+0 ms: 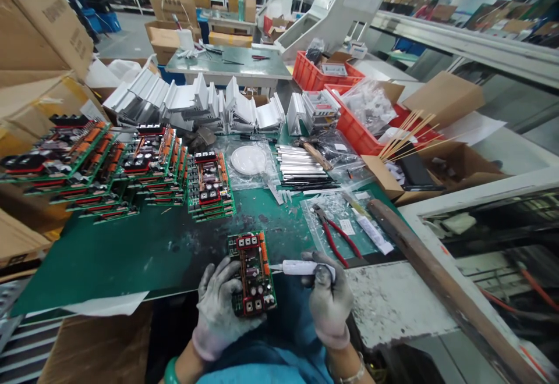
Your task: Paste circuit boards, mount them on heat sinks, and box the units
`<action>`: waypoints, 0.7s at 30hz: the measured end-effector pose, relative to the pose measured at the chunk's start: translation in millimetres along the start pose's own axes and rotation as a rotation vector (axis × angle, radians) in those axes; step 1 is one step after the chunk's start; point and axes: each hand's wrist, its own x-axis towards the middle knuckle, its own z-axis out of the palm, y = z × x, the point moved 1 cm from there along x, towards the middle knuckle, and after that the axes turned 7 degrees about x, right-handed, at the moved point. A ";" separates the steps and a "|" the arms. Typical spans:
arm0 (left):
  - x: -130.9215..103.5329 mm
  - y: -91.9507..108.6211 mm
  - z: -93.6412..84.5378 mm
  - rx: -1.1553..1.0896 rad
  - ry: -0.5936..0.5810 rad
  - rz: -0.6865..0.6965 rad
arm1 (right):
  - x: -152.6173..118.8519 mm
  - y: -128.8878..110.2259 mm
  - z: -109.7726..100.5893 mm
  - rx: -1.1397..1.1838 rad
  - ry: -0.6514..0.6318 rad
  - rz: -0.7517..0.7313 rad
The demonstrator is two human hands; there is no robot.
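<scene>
My left hand (222, 305), in a stained whitish glove, grips a green circuit board (251, 273) by its left and lower edges. The board is tilted up at the front edge of the bench and carries orange, red and black parts. In my right hand (329, 299), also gloved, lies a white tube with a narrow tip (301, 267). Its tip points left and reaches the board's right edge; whether they touch I cannot tell. Red-handled pliers (334, 235) lie on a plastic bag beyond my right hand, beside another white tube (373, 233).
Stacked circuit boards (148, 163) stand on the left of the green bench (174, 250). Behind are aluminium heat sinks (196, 105), metal strips (301, 166) and a white round lid (248, 160). Red crates (323, 75) and an open carton (463, 169) sit right, near a long brown bar (419, 262).
</scene>
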 end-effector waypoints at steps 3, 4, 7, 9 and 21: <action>-0.5 -0.1 0.8 -0.005 -0.001 -0.012 | -1.3 0.0 -1.4 0.009 -0.001 -0.026; -0.5 0.0 1.0 -0.006 0.000 -0.015 | -1.9 0.0 -2.0 0.007 -0.004 -0.034; -0.2 0.5 0.9 0.001 0.006 -0.014 | -4.2 0.8 -4.2 -0.005 -0.019 -0.051; 0.2 0.9 0.5 0.003 0.010 -0.010 | -6.1 1.8 -5.6 -0.008 -0.032 -0.063; 2.2 1.6 -5.8 -0.014 0.026 0.036 | -12.4 1.7 -26.1 -0.056 -0.246 -0.399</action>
